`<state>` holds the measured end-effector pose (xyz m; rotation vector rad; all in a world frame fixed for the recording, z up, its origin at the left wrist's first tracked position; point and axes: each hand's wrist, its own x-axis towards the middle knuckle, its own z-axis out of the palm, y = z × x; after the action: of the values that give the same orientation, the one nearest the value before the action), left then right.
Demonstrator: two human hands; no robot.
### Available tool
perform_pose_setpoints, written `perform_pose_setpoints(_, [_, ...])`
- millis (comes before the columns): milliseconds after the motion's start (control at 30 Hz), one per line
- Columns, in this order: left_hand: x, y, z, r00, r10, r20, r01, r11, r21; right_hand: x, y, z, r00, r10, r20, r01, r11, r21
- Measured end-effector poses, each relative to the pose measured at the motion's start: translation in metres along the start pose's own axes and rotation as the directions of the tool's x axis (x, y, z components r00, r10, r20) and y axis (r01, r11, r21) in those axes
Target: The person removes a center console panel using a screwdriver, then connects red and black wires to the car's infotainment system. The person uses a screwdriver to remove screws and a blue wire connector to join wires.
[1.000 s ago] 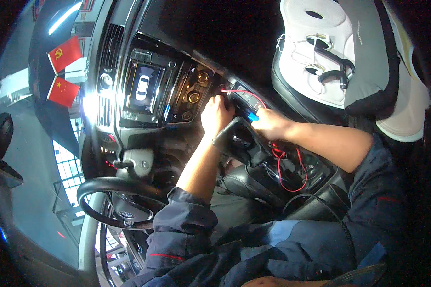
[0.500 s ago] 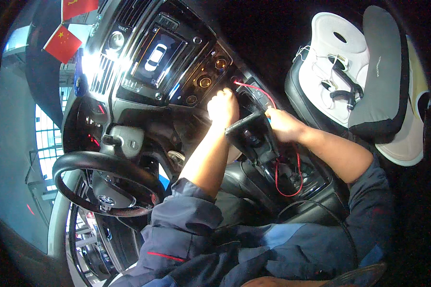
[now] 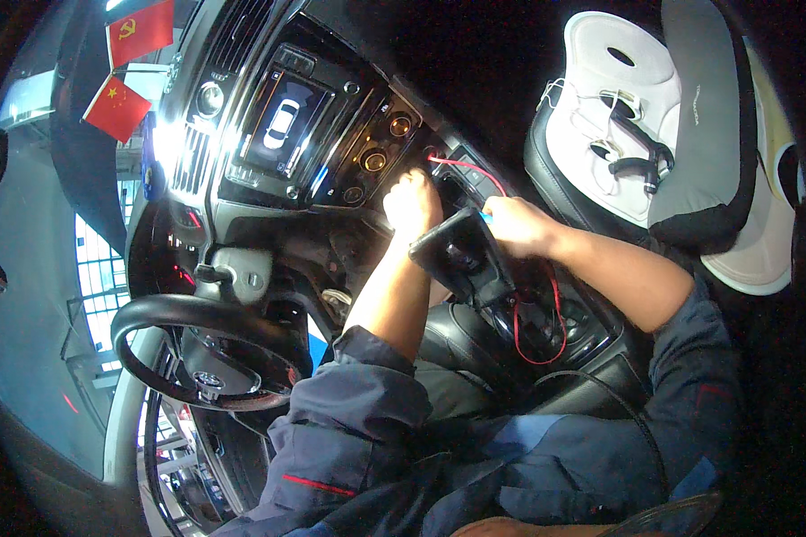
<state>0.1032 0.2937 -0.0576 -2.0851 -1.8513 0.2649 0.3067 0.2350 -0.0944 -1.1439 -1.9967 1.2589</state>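
Note:
I am working at a car's centre console with both arms stretched forward. My left hand point(image 3: 413, 204) is closed at the console's front, just below the climate knobs; what its fingers grip, if anything, is hidden. A black trim piece point(image 3: 457, 254) stands tilted up between my two wrists. My right hand point(image 3: 521, 225) is closed at the far right edge of that piece, with a small bit of blue showing at the fingertips. A red cable point(image 3: 468, 165) runs from a socket in the console past my right hand, and its loop point(image 3: 518, 338) hangs lower down.
To the left are the steering wheel point(image 3: 208, 349) and a lit dashboard screen point(image 3: 284, 123). Small red flags point(image 3: 118, 108) hang near the windscreen. At right, a passenger seat with a white cover point(image 3: 591, 80) holds a black device point(image 3: 647, 163) with white cord. A black cable point(image 3: 631, 407) crosses my lap.
The whole view has shifted slightly. The black trim piece has turned, showing more of its broad face. Both hands stay at about the same places on the console.

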Motion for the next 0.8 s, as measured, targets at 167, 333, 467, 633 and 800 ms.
perform_pose_setpoints(167, [-0.003,-0.005,-0.008,0.998,0.054,0.024,-0.054,0.999,0.002,0.013,-0.024,-0.018,0.946,0.314,0.076,-0.32,0.944,0.079])
perform_pose_setpoints(333, [-0.003,-0.002,-0.021,0.989,-0.031,0.143,0.045,0.994,-0.097,0.02,-0.035,-0.028,0.938,0.335,0.09,-0.335,0.942,-0.014])
perform_pose_setpoints(467, [-0.005,0.004,-0.025,0.988,-0.064,0.139,0.077,0.993,-0.094,0.023,-0.031,-0.024,0.936,0.302,0.182,-0.319,0.945,0.07])
perform_pose_setpoints(633, [-0.009,0.005,-0.026,0.985,-0.109,0.134,0.123,0.987,-0.102,0.019,-0.022,-0.013,0.983,0.176,0.052,-0.179,0.98,0.08])
perform_pose_setpoints(800, [-0.035,-0.011,-0.023,0.985,-0.128,0.12,0.162,0.926,-0.342,0.016,-0.02,-0.01,0.968,0.221,0.12,-0.243,0.945,0.218])
